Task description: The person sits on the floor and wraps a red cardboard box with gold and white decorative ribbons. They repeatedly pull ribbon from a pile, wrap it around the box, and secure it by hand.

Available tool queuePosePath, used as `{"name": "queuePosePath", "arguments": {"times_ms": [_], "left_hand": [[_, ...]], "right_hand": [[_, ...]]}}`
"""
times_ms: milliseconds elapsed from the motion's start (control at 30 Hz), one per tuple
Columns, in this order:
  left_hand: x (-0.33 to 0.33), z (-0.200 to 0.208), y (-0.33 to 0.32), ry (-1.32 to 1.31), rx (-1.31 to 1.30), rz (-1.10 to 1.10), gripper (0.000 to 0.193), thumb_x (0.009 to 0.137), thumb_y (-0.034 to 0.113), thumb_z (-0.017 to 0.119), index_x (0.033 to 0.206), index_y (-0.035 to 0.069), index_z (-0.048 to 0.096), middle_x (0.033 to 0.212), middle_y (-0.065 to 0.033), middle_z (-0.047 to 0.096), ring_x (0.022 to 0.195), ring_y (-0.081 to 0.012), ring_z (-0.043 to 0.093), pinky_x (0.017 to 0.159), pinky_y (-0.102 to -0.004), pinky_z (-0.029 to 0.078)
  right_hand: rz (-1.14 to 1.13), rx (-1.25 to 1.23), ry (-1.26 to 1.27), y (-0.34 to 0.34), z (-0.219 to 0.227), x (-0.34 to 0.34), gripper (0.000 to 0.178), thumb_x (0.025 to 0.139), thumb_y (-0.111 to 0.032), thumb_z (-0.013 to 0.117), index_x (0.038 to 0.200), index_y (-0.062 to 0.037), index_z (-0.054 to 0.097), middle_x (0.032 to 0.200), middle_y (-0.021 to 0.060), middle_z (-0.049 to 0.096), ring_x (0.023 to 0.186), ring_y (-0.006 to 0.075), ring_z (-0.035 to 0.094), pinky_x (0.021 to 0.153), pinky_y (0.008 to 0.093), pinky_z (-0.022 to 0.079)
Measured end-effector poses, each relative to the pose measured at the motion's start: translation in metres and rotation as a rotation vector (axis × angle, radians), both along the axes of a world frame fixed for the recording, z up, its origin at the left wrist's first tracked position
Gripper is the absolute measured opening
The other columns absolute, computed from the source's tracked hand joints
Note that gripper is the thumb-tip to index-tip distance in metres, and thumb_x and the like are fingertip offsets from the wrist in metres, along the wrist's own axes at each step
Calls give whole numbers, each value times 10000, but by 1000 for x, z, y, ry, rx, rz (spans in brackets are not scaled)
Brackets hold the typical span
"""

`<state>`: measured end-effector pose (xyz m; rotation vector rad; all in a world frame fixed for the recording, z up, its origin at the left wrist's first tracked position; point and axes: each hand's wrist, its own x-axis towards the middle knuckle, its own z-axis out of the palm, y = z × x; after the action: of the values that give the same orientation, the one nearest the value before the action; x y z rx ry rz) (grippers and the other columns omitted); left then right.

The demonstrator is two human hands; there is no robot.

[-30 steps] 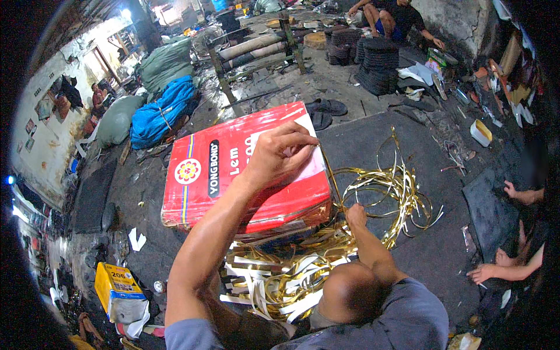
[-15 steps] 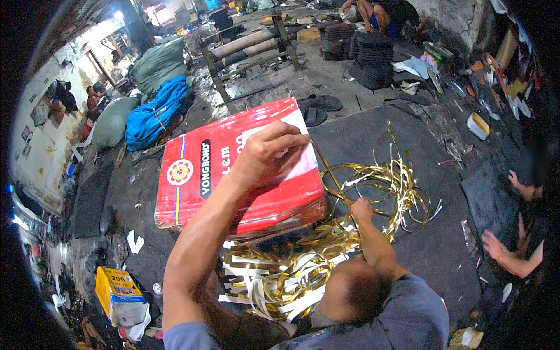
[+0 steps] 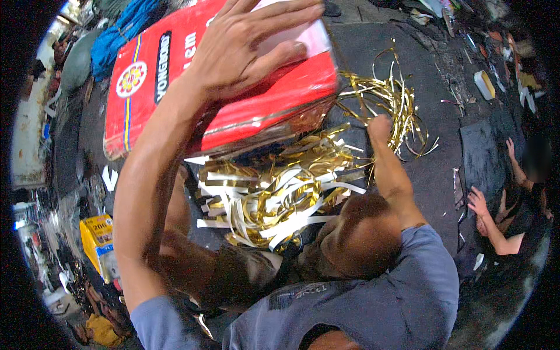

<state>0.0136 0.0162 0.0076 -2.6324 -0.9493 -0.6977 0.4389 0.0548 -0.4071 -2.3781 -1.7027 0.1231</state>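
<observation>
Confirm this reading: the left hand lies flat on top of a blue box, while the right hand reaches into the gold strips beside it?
Not quite: the box is red, not blue, as the head view shows. The left hand does lie flat on it, and the right hand is at the gold strips.

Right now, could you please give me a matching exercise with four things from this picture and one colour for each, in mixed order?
Things:
1. flat box under the left hand
2. loose strips by the right hand
3. packet on the floor at the left
4. bundle at the top left

Colours:
A. blue
B. red
C. yellow
D. gold and white

Pairs: 1-B, 2-D, 3-C, 4-A
</observation>
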Motion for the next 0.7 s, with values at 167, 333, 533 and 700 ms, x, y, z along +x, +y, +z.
{"name": "queuePosePath", "arguments": {"times_ms": [167,333,533,700], "left_hand": [[3,-3,5,-18,-113,93,739,1023,639,475,1577,150,493,1640,-92,458,1594,-363,234,1291,-574,172],[-12,-5,-4,-160,-314,136,814,999,700,470,1577,127,481,1664,-169,398,1584,-381,252,1281,-559,217],[-8,-9,7,-176,-221,43,761,1015,640,489,1561,109,492,1643,-198,418,1533,-417,346,1257,-556,277],[23,1,-38,-195,170,-81,404,961,231,700,1352,155,631,1355,-114,641,1245,-364,625,991,-477,550]], "right_hand": [[-271,37,-10,34,7,89,294,869,-255,698,859,21,798,911,271,767,868,478,749,796,514,613],[-507,-21,106,13,88,51,434,995,-349,588,1194,26,678,1274,302,667,1168,448,689,953,545,579],[162,251,592,-110,90,-59,382,953,-417,759,1011,-57,643,1047,138,670,1022,320,656,872,460,508],[808,-370,559,-195,7,-126,400,872,-342,795,1080,-2,752,1109,221,731,995,390,688,933,456,528]]}}
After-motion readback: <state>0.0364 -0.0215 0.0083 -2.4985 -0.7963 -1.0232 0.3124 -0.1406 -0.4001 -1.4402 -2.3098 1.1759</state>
